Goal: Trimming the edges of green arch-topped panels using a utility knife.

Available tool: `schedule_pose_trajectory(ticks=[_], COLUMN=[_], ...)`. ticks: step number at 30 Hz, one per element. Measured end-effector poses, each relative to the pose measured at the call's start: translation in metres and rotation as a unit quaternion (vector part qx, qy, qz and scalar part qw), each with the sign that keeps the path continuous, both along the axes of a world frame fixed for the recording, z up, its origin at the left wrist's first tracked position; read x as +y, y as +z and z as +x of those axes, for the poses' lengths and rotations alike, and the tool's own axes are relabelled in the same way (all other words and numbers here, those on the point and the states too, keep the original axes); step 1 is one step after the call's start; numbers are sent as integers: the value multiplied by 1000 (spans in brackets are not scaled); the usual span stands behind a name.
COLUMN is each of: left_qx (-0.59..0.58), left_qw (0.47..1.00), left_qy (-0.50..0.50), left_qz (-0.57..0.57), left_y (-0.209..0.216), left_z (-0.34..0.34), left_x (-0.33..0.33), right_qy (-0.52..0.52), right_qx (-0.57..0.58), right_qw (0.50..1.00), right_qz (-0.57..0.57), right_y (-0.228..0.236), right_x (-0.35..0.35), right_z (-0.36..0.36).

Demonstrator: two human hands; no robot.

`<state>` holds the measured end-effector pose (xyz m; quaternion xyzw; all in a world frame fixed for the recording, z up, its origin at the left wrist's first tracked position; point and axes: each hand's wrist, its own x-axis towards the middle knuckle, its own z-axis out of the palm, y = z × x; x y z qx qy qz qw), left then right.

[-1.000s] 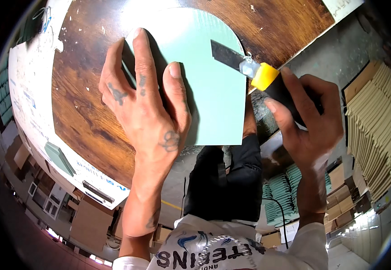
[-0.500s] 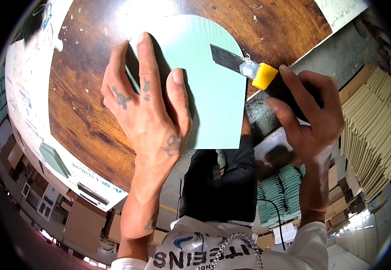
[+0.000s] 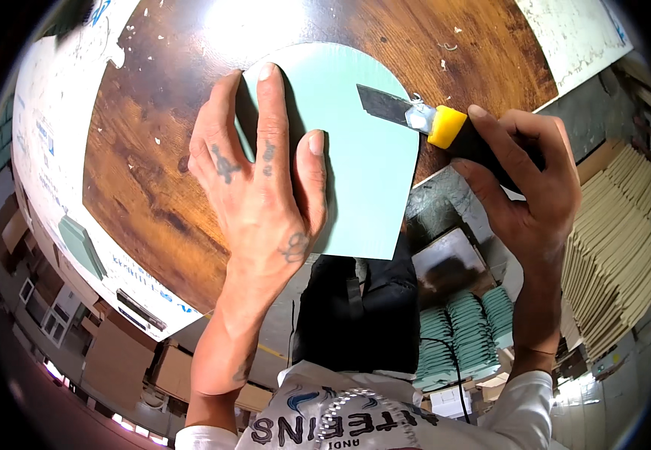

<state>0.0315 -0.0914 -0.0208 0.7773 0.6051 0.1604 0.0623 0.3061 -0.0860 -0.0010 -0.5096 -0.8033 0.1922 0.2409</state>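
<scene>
Your brown worktop [image 3: 153, 180] bears the pale green sheet [image 3: 370, 180], rounded end away from you, straight end jutting past the edge toward you. Your left hand [image 3: 259, 176] spreads over the sheet's left side; your right hand [image 3: 537, 184] curls around the knife [image 3: 447, 126], blade [image 3: 383, 103] over the right side.

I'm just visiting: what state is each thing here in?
Brown wood-grain tabletop: strewn with small scraps.
Pale green, round-topped flat sheet: lower end jutting past the tabletop's edge.
Yellow-and-black utility knife: dark metal blade out, over the sheet; contact unclear.
Left hand's grip: open, spread over the sheet.
Right hand's grip: closed around the knife.
Beige thin pieces: stacked in layers.
</scene>
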Motion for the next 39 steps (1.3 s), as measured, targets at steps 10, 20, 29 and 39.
schedule_pose_trajectory(ticks=[10, 20, 29, 39], left_qx=[3, -17, 33, 26], left_qw=[1000, 999, 994, 984], left_qy=[-9, -26, 83, 147], left_qz=[10, 10, -70, -98], left_y=[-1, -2, 11, 23], left_z=[-2, -12, 8, 26], left_x=[0, 7, -8, -21], right_qy=[66, 80, 49, 48], right_qx=[9, 9, -58, -70], right_qw=[998, 996, 996, 996], right_qz=[11, 35, 45, 39], right_y=[-2, 0, 1, 2], right_x=[27, 41, 39, 22], right_z=[7, 0, -20, -17])
